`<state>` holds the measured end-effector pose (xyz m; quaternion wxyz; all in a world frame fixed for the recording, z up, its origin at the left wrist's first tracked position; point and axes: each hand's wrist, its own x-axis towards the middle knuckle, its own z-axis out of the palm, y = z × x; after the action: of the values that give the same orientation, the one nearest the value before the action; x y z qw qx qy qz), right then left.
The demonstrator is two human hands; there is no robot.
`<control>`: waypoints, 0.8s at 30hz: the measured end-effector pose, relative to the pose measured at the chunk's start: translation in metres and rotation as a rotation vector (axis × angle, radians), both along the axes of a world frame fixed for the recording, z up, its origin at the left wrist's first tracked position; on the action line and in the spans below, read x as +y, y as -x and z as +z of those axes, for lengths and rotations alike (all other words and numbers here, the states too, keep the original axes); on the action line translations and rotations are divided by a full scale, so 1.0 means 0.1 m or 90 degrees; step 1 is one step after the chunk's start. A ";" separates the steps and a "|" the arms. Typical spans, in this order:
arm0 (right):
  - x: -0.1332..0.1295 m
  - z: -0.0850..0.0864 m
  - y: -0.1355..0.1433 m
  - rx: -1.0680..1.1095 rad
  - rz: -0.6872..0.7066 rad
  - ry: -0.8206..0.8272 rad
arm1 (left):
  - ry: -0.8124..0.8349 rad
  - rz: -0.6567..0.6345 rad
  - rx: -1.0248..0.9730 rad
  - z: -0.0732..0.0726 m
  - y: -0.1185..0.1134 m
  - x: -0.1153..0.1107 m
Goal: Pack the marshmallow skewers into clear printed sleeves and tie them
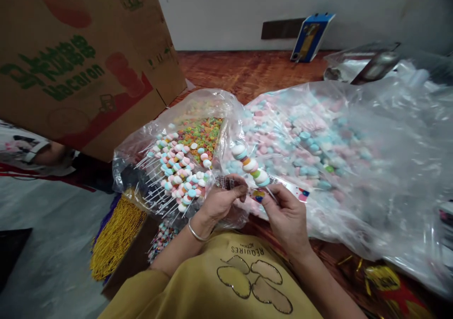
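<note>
Blue-and-white marshmallow skewer (250,164), stick (271,194) gripped in fingers (285,194) of right hand (289,215); left hand (220,202) nearby, fingers curled, hold unclear.

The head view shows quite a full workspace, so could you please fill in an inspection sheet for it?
Surface: reddish-brown tabletop, wood-patterned, largely covered by clear plastic.
Job's things: one marshmallow skewer in hand; piled skewers beside colourful ring-shaped pieces at left; large bag of marshmallows at right.
Clutter: gold bead strands at lower left; grey cylinder at right rear.
Hands: right hand pinches the skewer's stick; left hand is close by, its hold unclear.
Cables: nothing seen.
Surroundings: cardboard box at left, pale wall behind, blue-sided object near it; another person's arm partly visible at left.
</note>
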<state>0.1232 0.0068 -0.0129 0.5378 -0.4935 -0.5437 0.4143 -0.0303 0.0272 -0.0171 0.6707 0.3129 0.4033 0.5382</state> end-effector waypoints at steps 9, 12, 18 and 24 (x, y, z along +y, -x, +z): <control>-0.26 0.07 -0.41 -0.144 -0.061 -0.080 | 0.159 0.077 -0.238 -0.09 0.06 0.12; -0.40 0.08 -0.63 -0.215 -0.054 -0.108 | 0.145 0.099 -0.236 -0.08 0.09 0.15; -0.50 0.11 -0.76 -0.306 -0.040 -0.150 | 0.103 0.083 -0.202 -0.06 0.06 0.15; -0.49 0.19 -0.84 -0.404 -0.016 -0.247 | 0.006 0.045 -0.100 -0.06 0.09 0.13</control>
<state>0.2070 -0.0418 0.0064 0.4308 -0.4929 -0.7458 0.1232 -0.0391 0.0398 -0.0235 0.6822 0.2522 0.3631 0.5824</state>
